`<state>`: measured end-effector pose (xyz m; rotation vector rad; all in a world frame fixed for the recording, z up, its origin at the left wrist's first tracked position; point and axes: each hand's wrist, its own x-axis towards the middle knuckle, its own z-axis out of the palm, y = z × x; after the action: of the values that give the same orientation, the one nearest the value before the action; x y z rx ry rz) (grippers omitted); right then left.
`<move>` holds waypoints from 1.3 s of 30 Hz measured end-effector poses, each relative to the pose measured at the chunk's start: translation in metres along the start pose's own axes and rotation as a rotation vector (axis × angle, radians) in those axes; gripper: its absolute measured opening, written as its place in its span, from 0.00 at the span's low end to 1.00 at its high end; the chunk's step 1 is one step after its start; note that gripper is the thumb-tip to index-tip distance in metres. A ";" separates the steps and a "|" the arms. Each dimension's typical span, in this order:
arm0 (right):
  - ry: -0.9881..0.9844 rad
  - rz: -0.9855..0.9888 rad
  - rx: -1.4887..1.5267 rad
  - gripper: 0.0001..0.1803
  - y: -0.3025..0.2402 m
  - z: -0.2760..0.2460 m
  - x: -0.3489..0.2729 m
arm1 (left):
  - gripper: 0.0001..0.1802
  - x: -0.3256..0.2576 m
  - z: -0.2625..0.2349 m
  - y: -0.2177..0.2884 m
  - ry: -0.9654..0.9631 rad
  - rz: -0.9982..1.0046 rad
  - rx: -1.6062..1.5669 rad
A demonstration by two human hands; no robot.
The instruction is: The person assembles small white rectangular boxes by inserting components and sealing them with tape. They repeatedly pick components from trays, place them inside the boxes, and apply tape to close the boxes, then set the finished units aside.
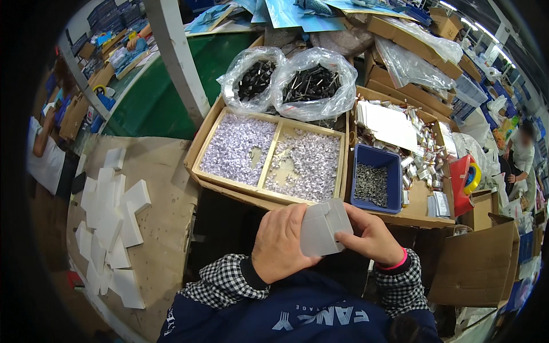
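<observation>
Between my two hands is a small whitish carton (321,228), held tilted above my lap in front of the trays. My left hand (280,243) grips it from the left, with the fingers over the far edge. My right hand (373,235) holds the right side, its thumb pressed on the near face. Just beyond stands a divided wooden tray (270,155) of small pale parts. Right of it is a blue bin (393,178) of small metal pieces that look like screws. What is inside the carton is hidden.
White boxes (108,220) lie piled on a brown board at left. Clear bags hold black parts (311,84) behind the tray. A cardboard box (420,220) at right holds small white-and-metal pieces; yellow tape (472,178) and an open carton (474,263) are beside it. People work farther off.
</observation>
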<state>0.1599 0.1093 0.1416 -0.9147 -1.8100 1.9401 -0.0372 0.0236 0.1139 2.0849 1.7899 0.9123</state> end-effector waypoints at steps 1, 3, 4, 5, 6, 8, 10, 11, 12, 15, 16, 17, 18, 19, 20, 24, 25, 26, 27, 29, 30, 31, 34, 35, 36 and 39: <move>-0.004 -0.005 -0.036 0.33 0.002 0.001 0.002 | 0.53 -0.001 0.001 -0.001 0.011 0.003 0.001; -0.024 -0.021 -0.078 0.32 0.004 0.001 0.006 | 0.52 -0.004 0.004 -0.001 0.055 0.037 0.033; -0.043 -0.033 -0.085 0.32 0.005 0.001 0.009 | 0.51 -0.005 0.005 -0.002 0.079 0.054 0.043; -0.060 -0.070 -0.098 0.32 0.006 0.000 0.010 | 0.51 -0.006 0.006 -0.002 0.068 0.044 0.031; -0.059 -0.021 -0.122 0.32 0.007 0.000 0.011 | 0.50 -0.008 0.006 -0.003 0.056 0.033 0.018; -0.049 0.031 -0.194 0.32 0.007 0.000 0.011 | 0.49 -0.010 0.005 -0.004 0.014 -0.002 -0.012; -0.073 0.047 -0.124 0.32 0.007 0.000 0.009 | 0.49 -0.012 0.005 -0.005 -0.063 -0.074 -0.053; -0.078 0.072 -0.099 0.32 0.007 0.001 0.009 | 0.48 -0.012 0.005 -0.005 -0.061 -0.071 -0.137; -0.091 0.099 -0.042 0.32 0.007 0.001 0.007 | 0.48 -0.012 0.005 -0.005 -0.077 -0.091 -0.223; -0.123 0.167 0.060 0.33 0.009 0.003 0.004 | 0.49 -0.009 0.008 -0.007 -0.117 -0.037 -0.372; -0.137 0.157 0.047 0.33 0.010 0.003 0.003 | 0.50 -0.008 0.010 -0.008 -0.128 0.001 -0.405; -0.149 0.153 0.032 0.34 0.013 0.002 0.002 | 0.51 -0.008 0.011 -0.009 -0.130 0.007 -0.417; -0.164 0.154 0.075 0.34 0.015 0.000 0.000 | 0.52 -0.009 0.013 -0.009 -0.134 0.010 -0.430; -0.178 0.164 0.118 0.35 0.018 -0.002 -0.002 | 0.53 -0.010 0.014 -0.010 -0.150 0.000 -0.453; -0.213 0.139 0.178 0.35 0.021 -0.004 -0.005 | 0.53 -0.011 0.016 -0.010 -0.121 0.013 -0.463; -0.254 0.111 0.417 0.36 0.039 -0.002 -0.011 | 0.52 -0.014 0.023 -0.011 -0.081 0.008 -0.501; -0.240 0.075 0.495 0.36 0.045 0.004 -0.009 | 0.51 -0.014 0.024 -0.011 -0.088 -0.008 -0.518; -0.199 0.049 0.555 0.36 0.050 0.010 -0.009 | 0.50 -0.014 0.026 -0.011 -0.064 -0.006 -0.482; -0.124 0.035 0.580 0.35 0.053 0.015 -0.010 | 0.49 -0.015 0.029 -0.010 -0.049 -0.018 -0.464; 0.085 0.027 0.593 0.35 0.060 0.030 -0.014 | 0.48 -0.017 0.035 -0.009 -0.044 -0.035 -0.433; 0.119 0.019 0.534 0.32 0.062 0.031 -0.014 | 0.47 -0.019 0.039 -0.009 -0.053 -0.041 -0.422; 0.139 -0.013 0.466 0.31 0.064 0.033 -0.014 | 0.46 -0.021 0.044 -0.010 -0.068 -0.053 -0.422; 0.212 -0.123 0.165 0.29 0.077 0.036 -0.015 | 0.45 -0.031 0.064 -0.016 -0.115 -0.053 -0.382; 0.212 -0.158 0.054 0.29 0.082 0.037 -0.016 | 0.46 -0.035 0.072 -0.017 -0.147 -0.066 -0.395; 0.205 -0.208 -0.061 0.29 0.089 0.038 -0.017 | 0.46 -0.039 0.081 -0.017 -0.169 -0.092 -0.418; 0.212 -0.232 -0.154 0.25 0.105 0.038 -0.022 | 0.47 -0.051 0.097 -0.020 -0.168 -0.132 -0.462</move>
<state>0.1710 0.0523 0.0439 -0.8760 -1.8658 1.5226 0.0018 -0.0006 0.0125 1.6793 1.4444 0.9707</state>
